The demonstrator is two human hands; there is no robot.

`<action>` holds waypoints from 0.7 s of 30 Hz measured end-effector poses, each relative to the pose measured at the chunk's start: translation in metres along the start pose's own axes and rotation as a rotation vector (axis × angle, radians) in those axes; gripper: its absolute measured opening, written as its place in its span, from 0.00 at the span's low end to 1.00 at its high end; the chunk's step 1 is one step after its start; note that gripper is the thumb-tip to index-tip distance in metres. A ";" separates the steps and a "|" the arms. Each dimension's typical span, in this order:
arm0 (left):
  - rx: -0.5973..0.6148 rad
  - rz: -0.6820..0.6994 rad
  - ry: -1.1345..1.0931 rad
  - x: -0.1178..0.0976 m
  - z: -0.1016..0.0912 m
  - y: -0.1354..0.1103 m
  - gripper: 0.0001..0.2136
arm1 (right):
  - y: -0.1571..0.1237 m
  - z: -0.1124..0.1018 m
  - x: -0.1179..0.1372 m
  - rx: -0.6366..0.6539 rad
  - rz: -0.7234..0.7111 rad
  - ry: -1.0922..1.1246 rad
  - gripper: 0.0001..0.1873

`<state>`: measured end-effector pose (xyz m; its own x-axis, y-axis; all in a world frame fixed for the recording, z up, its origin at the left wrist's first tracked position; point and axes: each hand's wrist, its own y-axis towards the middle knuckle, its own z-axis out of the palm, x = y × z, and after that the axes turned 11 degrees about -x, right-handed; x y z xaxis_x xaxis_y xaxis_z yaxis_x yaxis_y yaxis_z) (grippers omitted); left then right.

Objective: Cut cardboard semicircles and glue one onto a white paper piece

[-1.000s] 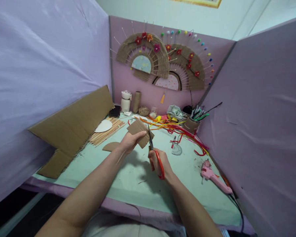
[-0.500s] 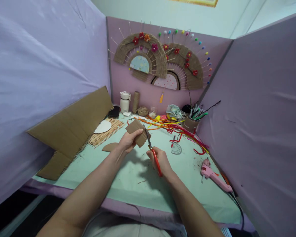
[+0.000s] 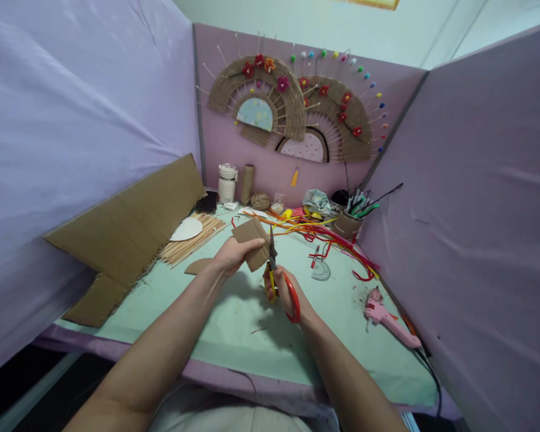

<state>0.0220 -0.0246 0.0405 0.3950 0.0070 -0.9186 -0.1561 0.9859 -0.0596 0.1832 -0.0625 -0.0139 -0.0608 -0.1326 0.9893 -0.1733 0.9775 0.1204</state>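
Observation:
My left hand [image 3: 234,254] grips a small piece of brown cardboard [image 3: 252,235] above the green table top [image 3: 234,324], thumb on top of it. My right hand [image 3: 288,294] is closed through the red and yellow handles of a pair of scissors [image 3: 279,277]. The blades point up and away and meet the right edge of the cardboard piece. A half-round cardboard cut-out [image 3: 198,266] lies on the table just left of my left wrist.
A big cardboard sheet [image 3: 126,231] leans on the left wall, beside a bundle of thin sticks [image 3: 193,240] and a white disc [image 3: 187,228]. Coloured strips [image 3: 328,237], a protractor [image 3: 320,271], a pen cup [image 3: 348,225] and a pink glue gun [image 3: 387,319] lie right.
The scissor handles closed half a second ago and have spread apart again. The blades sit a little further along the cardboard edge, and both hands stay in about the same place.

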 end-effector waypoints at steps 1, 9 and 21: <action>0.012 0.001 0.008 0.000 0.000 -0.001 0.21 | 0.001 0.000 -0.001 -0.019 -0.001 -0.022 0.41; -0.009 -0.021 0.043 0.003 -0.003 0.000 0.22 | 0.000 -0.008 0.002 -0.038 -0.070 -0.215 0.34; -0.012 -0.046 0.031 0.003 -0.001 -0.001 0.21 | -0.005 -0.005 0.008 -0.063 -0.005 -0.192 0.24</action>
<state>0.0226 -0.0262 0.0375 0.3739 -0.0432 -0.9264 -0.1498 0.9830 -0.1063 0.1888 -0.0675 -0.0064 -0.2472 -0.1604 0.9556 -0.1122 0.9843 0.1362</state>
